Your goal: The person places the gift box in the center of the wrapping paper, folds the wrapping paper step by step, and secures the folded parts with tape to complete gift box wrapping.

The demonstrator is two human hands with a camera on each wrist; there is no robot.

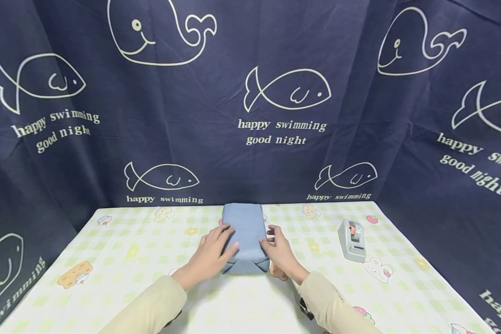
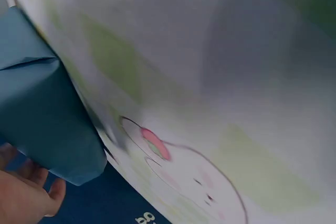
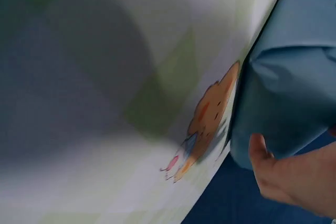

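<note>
Your left hand and right hand touch the blue wrapped box on the desk, each grip loose – wrapping looks mostly done, near-end folds made, taping perhaps left; the contents stay hidden, while the tape dispenser holds a reddish roll

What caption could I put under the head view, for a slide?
Left hand and right hand touching a blue parcel; tape dispenser to its right.

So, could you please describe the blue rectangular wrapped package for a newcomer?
On the green-checked tablecloth, look between the left hand and right hand. The plain blue wrapped package there is larger than the pale grey tape dispenser farther right.
</note>
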